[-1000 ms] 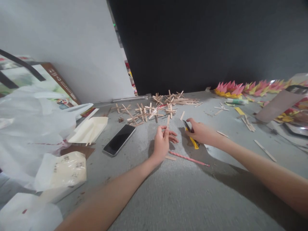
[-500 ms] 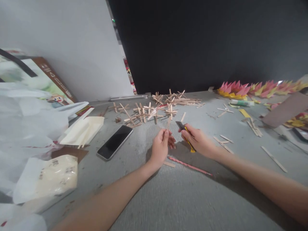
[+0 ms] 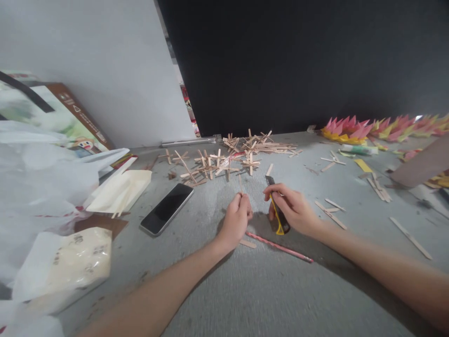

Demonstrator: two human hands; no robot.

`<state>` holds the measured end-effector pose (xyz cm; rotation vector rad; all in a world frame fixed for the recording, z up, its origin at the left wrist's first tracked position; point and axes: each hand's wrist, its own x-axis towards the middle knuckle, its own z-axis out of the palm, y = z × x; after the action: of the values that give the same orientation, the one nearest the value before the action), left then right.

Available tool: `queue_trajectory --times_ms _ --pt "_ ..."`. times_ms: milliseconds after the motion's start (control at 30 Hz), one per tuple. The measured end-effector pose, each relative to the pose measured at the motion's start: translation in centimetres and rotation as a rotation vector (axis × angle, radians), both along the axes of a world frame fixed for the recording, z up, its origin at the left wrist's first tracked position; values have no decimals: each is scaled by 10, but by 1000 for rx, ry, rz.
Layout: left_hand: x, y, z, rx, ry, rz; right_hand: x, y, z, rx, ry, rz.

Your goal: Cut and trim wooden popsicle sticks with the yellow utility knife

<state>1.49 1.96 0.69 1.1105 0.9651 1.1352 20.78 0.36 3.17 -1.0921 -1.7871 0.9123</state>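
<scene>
Pinched in my left hand (image 3: 237,216) is a thin wooden craft stick (image 3: 240,183), its upper end pointing away from me. My right hand (image 3: 293,207) is closed around a yellow and black utility knife (image 3: 279,214), its tip directed forward, a short way right of the stick. Below the hands a pink pencil (image 3: 278,246) lies slantwise on the grey surface. Another flat craft stick (image 3: 248,244) rests beside my left wrist. Beyond both hands stands a pile of craft sticks (image 3: 228,161), several joined into crossed shapes.
A smartphone (image 3: 167,209) lies left of my hands, near an open paper container (image 3: 131,189) and white plastic bags (image 3: 42,187). Pink and yellow paper flowers (image 3: 347,130), a glue stick (image 3: 359,149) and loose sticks are on the right. A dark panel (image 3: 298,65) rises behind.
My left hand has closed more tightly, and the stick in it has turned more upright. My right hand has shifted slightly right with the knife, whose tip has moved away from the stick.
</scene>
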Motion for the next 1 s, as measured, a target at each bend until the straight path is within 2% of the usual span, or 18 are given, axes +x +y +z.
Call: queue_trajectory --times_ms 100,167,300,367,533,667,833,1000 --pt "0 -3 6 -11 -10 -27 7 6 -2 92 -64 60" --pt "-1 -3 7 9 -9 -53 10 10 -8 182 -177 46" --pt "-2 -2 6 45 30 -106 11 15 -17 234 -408 -133" --pt "-3 -2 5 52 50 -123 12 13 -17 226 -451 -223" --pt "-3 -4 6 71 56 -137 9 0 -6 243 -304 -344" --pt "-1 -7 4 101 105 -96 0 -10 -7 387 -138 -227" --pt "-2 -10 2 177 327 -103 -10 -18 -11 420 -98 -106" --pt "-6 -12 3 322 489 -158 -19 -23 -17 322 -18 -186"
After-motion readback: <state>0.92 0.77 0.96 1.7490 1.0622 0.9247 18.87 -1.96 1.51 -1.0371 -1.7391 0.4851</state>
